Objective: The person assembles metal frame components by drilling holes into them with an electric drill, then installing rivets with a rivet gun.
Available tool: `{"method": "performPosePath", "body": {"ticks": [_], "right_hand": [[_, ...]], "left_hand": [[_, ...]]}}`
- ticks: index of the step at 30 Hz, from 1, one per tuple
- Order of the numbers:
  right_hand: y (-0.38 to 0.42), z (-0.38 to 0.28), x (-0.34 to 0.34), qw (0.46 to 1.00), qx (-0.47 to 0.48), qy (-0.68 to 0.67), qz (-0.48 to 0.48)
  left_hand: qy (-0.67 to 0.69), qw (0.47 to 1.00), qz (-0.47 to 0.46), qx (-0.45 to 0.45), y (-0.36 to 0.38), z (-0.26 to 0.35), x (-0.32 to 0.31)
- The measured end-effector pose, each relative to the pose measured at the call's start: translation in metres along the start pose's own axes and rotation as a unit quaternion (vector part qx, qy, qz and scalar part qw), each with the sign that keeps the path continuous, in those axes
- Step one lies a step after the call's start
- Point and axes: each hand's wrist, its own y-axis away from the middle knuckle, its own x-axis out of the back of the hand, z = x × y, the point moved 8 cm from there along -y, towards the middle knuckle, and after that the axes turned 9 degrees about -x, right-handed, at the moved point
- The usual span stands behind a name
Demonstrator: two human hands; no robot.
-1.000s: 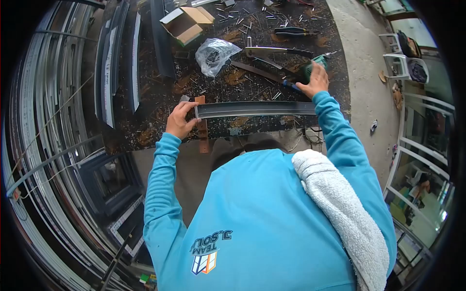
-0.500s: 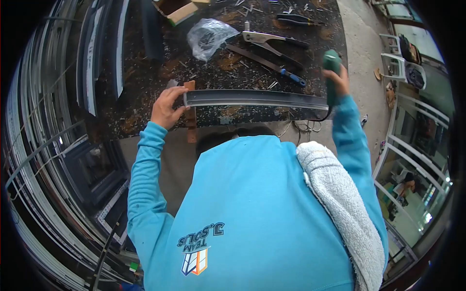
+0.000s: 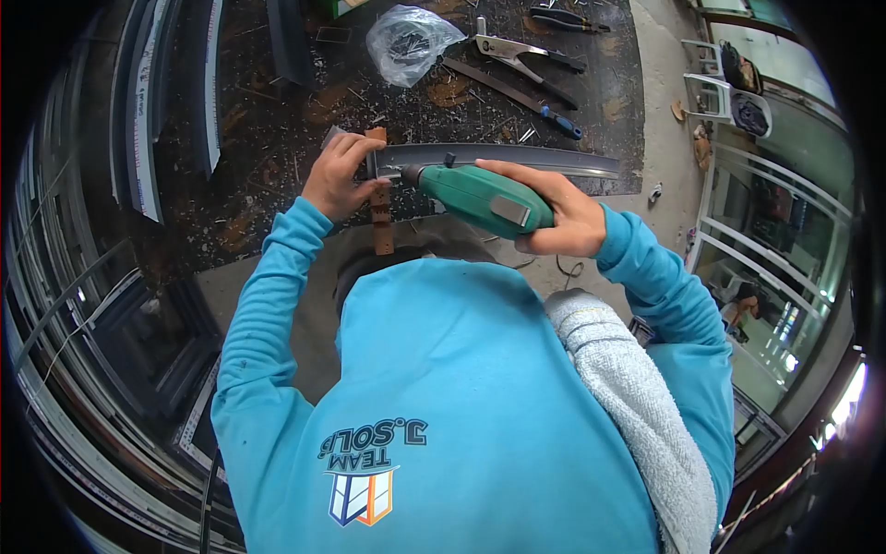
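A long grey metal profile (image 3: 563, 161) lies across the near part of the dark worktable (image 3: 305, 157). My left hand (image 3: 341, 174) pinches its left end, with thumb and fingers at the end face. Under that end runs a narrow brown wooden strip (image 3: 382, 235), which sticks out past the table's near edge. My right hand (image 3: 574, 220) is wrapped round a green power drill (image 3: 480, 198). The drill points left, its black chuck close to the profile's left end near my left fingers. The drill hides part of the profile's near side.
Behind the profile lie a clear plastic bag (image 3: 406, 46), a file (image 3: 498, 88) with a blue handle, a hand riveter (image 3: 517, 57) and pliers (image 3: 568, 18). Metal shavings cover the table. Long profiles (image 3: 143, 120) stand at the left. A towel (image 3: 637, 397) hangs over my right shoulder.
My right hand has brought the drill left and nearer, from the profile's right end to its left end. My left hand stays on the left end.
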Motion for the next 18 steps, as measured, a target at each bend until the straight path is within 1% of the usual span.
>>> {"method": "performPosePath", "body": {"ticks": [2,6,9,12,18], "right_hand": [[-0.007,-0.003,-0.007,1.0,-0.011,0.029,-0.003],[-0.011,-0.015,-0.008,0.998,-0.049,0.046,0.001],[-0.01,-0.024,-0.011,0.996,-0.067,0.053,-0.002],[-0.01,-0.029,-0.013,0.995,-0.057,0.081,-0.001],[-0.018,-0.034,-0.016,0.99,-0.091,0.104,-0.009]], "left_hand": [[0.012,1.0,0.021,-0.013,0.003,-0.002,0.0],[0.011,0.997,0.054,-0.045,0.004,-0.004,0.003],[0.011,0.997,0.058,-0.054,0.006,-0.009,0.001],[0.018,0.996,0.069,-0.059,0.007,-0.011,0.001],[0.015,0.996,0.064,-0.059,0.007,-0.014,0.002]]}}
